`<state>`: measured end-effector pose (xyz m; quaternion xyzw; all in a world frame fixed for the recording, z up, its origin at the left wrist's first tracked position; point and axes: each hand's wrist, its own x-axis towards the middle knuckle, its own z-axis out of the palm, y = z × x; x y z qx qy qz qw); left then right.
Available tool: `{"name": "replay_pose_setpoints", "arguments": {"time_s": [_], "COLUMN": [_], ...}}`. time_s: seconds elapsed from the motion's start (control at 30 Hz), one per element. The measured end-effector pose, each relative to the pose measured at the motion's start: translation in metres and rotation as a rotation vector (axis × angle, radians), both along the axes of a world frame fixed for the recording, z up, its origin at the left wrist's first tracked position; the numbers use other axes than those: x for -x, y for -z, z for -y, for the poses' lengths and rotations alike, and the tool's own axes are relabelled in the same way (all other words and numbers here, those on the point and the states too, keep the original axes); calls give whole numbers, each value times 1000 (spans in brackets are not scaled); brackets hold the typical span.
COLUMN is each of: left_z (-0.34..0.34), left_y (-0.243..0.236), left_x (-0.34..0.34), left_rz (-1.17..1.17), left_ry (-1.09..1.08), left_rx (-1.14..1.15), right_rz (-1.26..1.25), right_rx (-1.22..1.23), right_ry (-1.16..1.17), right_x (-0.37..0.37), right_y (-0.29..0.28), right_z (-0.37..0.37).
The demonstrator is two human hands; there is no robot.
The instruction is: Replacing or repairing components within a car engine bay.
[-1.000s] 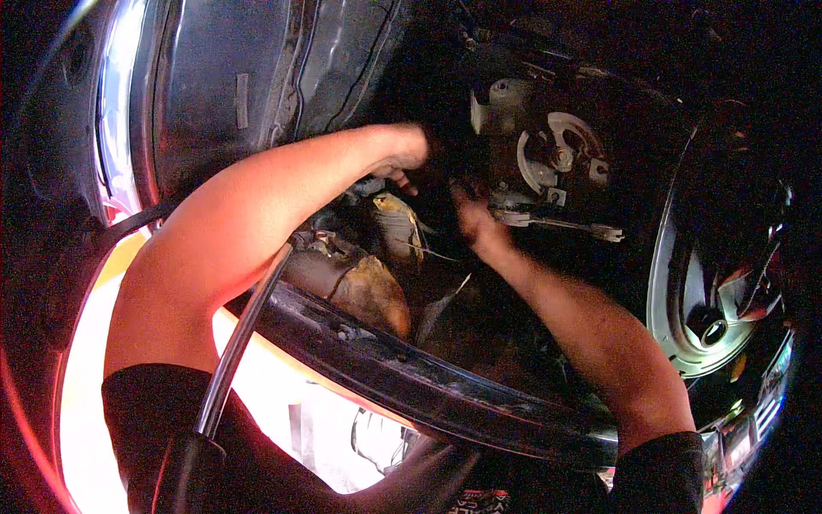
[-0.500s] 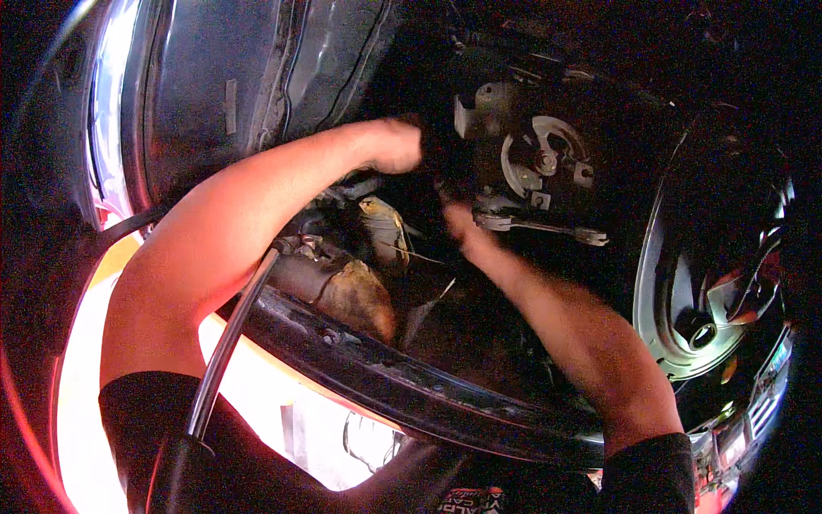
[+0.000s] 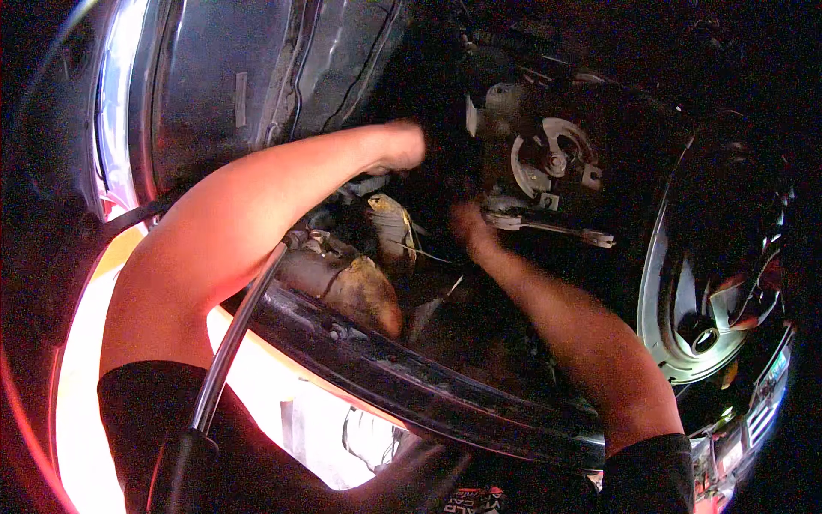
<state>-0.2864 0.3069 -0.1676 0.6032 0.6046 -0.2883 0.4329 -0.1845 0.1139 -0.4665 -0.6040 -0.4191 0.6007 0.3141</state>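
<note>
Both of my arms reach into the dark cavity of a car body. My left hand [image 3: 402,146] is bent inward near the middle, its fingers lost in shadow. Lower and to its right is my right hand [image 3: 469,224], blurred and dark, beside a grey metal bar [image 3: 561,230] with forked ends. Between the hands lies a black area where I cannot make out any thing. Above and right of my right hand sits a round metal bracket [image 3: 555,161] with curved arms. Below my left forearm are a yellow-edged piece [image 3: 390,221] and a brownish rounded part [image 3: 360,295].
A shiny strut rod [image 3: 233,347] rises in front of my left upper arm. The black body edge [image 3: 385,368] curves across below my arms. Dark panels [image 3: 214,94] stand at the upper left, and a pale, curved-rim housing [image 3: 685,325] is at the right.
The whole view has shifted slightly, with the bracket and bar now a little further right. Both hands stay in the dark middle; my right hand is slightly further right and blurred.
</note>
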Motion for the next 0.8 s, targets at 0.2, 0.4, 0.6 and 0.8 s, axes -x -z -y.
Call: {"name": "replay_pose_setpoints", "arguments": {"time_s": [0.2, 0.4, 0.6, 0.8], "left_z": [4, -20, -12, -7], "left_y": [26, 3, -4, 17], "left_x": [18, 11, 4, 12], "left_rz": [234, -17, 184, 134], "left_ry": [-467, 203, -300, 122], "left_rx": [364, 249, 321, 273], "right_rz": [-49, -203, 125, 615], "right_rx": [32, 211, 186, -305], "right_ry": [25, 96, -185, -445], "right_x": [6, 18, 42, 56], "right_y": [-9, 10, 18, 23], "right_z": [0, 10, -11, -22]}}
